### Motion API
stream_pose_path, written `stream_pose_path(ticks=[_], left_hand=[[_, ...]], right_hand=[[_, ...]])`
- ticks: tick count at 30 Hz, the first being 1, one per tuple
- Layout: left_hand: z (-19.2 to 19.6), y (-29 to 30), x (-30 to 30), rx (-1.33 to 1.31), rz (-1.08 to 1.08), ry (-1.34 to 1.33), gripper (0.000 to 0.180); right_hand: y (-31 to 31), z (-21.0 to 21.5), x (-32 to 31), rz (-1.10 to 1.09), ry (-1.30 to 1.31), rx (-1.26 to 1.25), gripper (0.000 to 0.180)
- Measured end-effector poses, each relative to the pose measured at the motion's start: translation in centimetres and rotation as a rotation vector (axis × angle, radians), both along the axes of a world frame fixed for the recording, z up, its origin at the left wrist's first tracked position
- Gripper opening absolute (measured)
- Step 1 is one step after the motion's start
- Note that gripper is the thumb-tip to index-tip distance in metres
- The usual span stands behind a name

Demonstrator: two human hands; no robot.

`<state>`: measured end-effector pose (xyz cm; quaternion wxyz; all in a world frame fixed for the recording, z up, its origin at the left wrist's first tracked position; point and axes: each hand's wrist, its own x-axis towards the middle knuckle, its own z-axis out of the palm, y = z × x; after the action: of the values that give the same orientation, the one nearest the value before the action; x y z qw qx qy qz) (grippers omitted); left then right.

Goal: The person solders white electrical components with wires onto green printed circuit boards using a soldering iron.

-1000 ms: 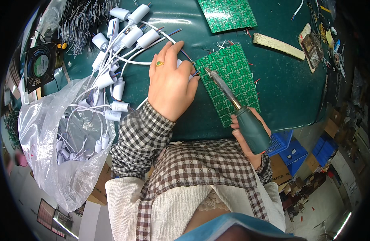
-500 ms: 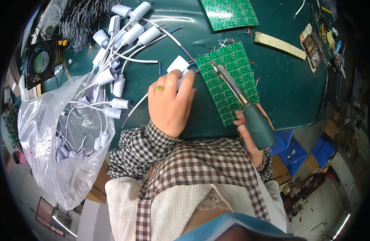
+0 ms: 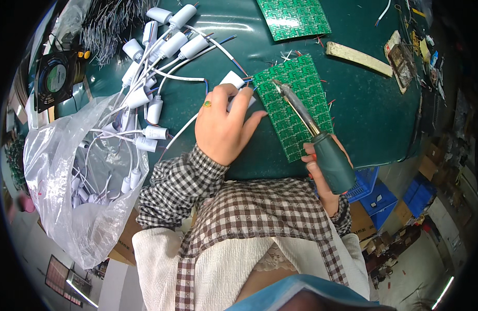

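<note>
In my right hand [image 3: 322, 176] is a soldering iron [image 3: 329, 160] with a dark green handle, its fingers wrapped round it. The iron's tip lies over the upper left part of a green circuit board panel [image 3: 296, 109], with a bit of shiny metal by it. My left hand [image 3: 220, 122], with a green-stoned ring, curls its fingers over a white cylindrical housing [image 3: 242, 101] at the panel's left edge; its thumb reaches out toward the panel. Another white housing [image 3: 231, 79] lies just beyond the fingertips. Blue and brown wires run between these housings and the panel edge.
Several white housings with cables [image 3: 171, 44] are heaped at the upper left, some in a clear plastic bag [image 3: 78, 228]. A fan [image 3: 56, 79] and a bundle of dark wires [image 3: 112, 31] stand behind. Farther right are another panel [image 3: 296, 18], a pale strip [image 3: 358, 58] and a dirty block [image 3: 400, 62].
My left thumb has spread away from the fingers toward the panel, and the hand has shifted slightly. The soldering iron stays at nearly the same spot on the panel.
</note>
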<state>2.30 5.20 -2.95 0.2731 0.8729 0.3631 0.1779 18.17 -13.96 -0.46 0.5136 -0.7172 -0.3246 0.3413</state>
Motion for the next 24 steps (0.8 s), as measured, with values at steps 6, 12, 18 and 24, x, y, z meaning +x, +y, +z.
stream_pose_path(ticks=[6, 12, 18, 24], left_hand=[[-0.5, 0.1, 0.8, 0.216, 0.056, 0.071, 0.033], [-1.2, 0.2, 1.1, 0.32, 0.109, -0.01, 0.02], [-1.9, 0.6, 1.2, 0.157, 0.18, -0.157, 0.02], [-2.2, 0.7, 1.0, 0.113, 0.16, -0.193, 0.019]], right_hand=[[0.1, 0.1, 0.1, 0.012, -0.019, -0.012, 0.065], [-0.1, -0.3, 0.1, 0.004, -0.037, 0.013, 0.066], [-0.1, -0.3, 0.1, -0.016, -0.001, 0.018, 0.066], [0.1, -0.1, 0.0, -0.022, 0.023, -0.007, 0.065]])
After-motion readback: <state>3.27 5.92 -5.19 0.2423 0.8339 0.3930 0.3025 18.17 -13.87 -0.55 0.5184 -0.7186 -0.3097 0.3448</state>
